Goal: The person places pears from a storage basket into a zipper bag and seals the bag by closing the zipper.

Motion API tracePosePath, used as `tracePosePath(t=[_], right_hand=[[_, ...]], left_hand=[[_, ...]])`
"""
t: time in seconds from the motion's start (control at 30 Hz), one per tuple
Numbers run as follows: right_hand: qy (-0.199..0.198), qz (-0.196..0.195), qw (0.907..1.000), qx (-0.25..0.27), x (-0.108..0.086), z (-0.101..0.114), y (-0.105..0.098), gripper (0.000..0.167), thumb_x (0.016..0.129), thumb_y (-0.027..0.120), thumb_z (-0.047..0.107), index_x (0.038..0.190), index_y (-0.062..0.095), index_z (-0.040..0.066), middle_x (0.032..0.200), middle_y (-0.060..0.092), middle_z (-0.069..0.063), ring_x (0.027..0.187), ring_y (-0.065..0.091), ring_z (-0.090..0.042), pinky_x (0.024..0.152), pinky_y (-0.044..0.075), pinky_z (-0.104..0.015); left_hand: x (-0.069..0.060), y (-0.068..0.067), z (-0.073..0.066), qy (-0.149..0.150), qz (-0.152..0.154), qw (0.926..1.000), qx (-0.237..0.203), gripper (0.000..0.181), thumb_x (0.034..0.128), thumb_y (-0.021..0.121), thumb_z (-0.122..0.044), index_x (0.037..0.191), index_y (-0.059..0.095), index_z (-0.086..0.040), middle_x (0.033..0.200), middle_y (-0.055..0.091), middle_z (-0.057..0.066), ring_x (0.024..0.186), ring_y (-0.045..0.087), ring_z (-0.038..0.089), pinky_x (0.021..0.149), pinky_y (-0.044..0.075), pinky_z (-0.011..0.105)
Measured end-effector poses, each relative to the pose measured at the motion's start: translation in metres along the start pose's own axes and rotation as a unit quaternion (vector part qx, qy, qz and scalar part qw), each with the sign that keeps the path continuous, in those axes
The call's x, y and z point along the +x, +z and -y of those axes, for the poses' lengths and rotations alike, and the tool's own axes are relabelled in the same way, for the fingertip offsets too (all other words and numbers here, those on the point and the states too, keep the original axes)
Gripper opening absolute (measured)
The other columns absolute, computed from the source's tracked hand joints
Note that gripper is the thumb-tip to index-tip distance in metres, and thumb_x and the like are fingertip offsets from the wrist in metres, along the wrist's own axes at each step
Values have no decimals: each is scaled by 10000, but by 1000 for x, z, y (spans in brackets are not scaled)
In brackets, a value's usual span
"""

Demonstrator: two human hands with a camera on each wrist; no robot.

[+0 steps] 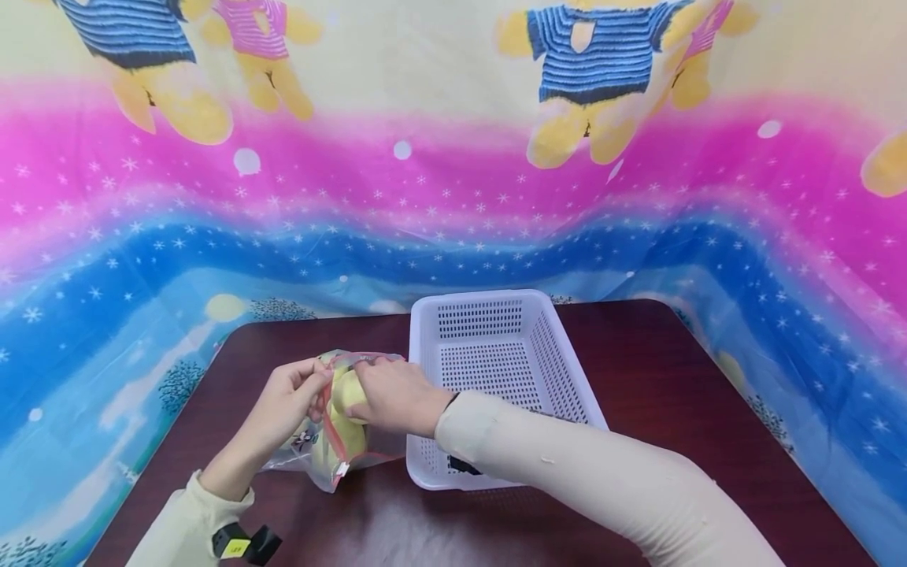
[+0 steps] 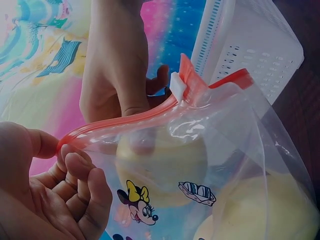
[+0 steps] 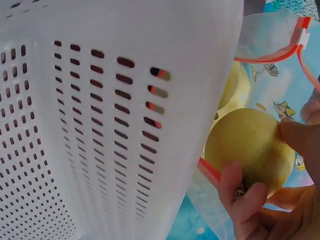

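Note:
My left hand (image 1: 286, 398) pinches the red zip edge of a clear plastic slider bag (image 2: 240, 135) printed with cartoon figures. The white slider (image 2: 177, 87) sits at one end of the open zip. Inside the bag lie round yellow fruits (image 2: 270, 210), apples or pears, I cannot tell which. At the bag's mouth my right hand (image 1: 399, 391) grips one round yellow fruit (image 3: 250, 147), its thumb and fingers curled around it. In the right wrist view another fruit (image 3: 235, 90) shows behind it.
Right beside the bag stands a white plastic basket (image 1: 418, 378) with slotted walls, the right forearm reaching across its near end. A black item (image 1: 464, 465) shows at the basket's near end. Both rest on a dark reddish-brown table (image 1: 659, 378), with a printed cloth (image 1: 439, 213) behind.

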State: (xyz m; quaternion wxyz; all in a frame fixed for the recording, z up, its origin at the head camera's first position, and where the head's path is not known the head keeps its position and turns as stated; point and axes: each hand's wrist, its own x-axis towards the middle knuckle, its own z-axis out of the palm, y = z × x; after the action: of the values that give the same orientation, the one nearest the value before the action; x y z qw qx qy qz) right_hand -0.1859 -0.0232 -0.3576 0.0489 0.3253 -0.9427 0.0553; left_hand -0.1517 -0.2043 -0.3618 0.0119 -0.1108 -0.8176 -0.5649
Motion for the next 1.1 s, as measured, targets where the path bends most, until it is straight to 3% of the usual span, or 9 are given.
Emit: tracePosePath(t=[0.23,0.43,0.57,0.67,0.87,1.1], right_hand=[[-141,221,9963,820,3,3,-3,399,934,687,439,1129,611,99,789,564,42,682,533,-94,549,416,-204],[-724,309,9854,1512,6,4,-5,336,958,672,224,1231,572,56,839,577,19,774,538,-95,688,432,-171],[-1237,566,9760,1697,5,4,-5,372,964,649,172,1309,555,67,1053,624,-11,913,530,-91,811,425,-158],[-1401,819,9722,1686,2,3,-4,407,983,629,200,1363,544,81,1239,600,-24,1073,520,-89,906,435,-160],[-1359,845,9719,1724,-3,1,-3,489,999,608,254,1446,489,96,1439,546,-46,1322,496,-106,1100,418,-203],[-1275,817,9717,1812,-8,-4,-4,588,993,614,287,1517,424,102,1515,508,-49,1424,449,-124,1171,377,-229]], left_hand=[[0,-1,0,-55,15,10000,-32,308,1048,493,-136,847,524,95,624,491,-16,528,498,83,517,491,262],[0,-1,0,-31,28,9999,-131,305,1052,489,-127,852,524,101,619,489,-27,523,496,79,516,498,259],[-1,-1,0,-46,45,9999,-156,298,1052,484,-123,863,522,105,612,486,-31,523,495,76,518,498,259],[-1,-1,1,-60,44,9999,-133,302,1054,480,-128,869,530,106,621,496,-28,530,498,77,523,499,258],[-3,-2,1,-57,48,9999,-100,318,1058,479,-137,857,521,106,620,486,-29,535,498,88,526,500,268],[-3,-2,1,-16,23,10000,-91,301,1058,480,-134,855,523,84,611,476,-26,522,492,96,519,501,289]])
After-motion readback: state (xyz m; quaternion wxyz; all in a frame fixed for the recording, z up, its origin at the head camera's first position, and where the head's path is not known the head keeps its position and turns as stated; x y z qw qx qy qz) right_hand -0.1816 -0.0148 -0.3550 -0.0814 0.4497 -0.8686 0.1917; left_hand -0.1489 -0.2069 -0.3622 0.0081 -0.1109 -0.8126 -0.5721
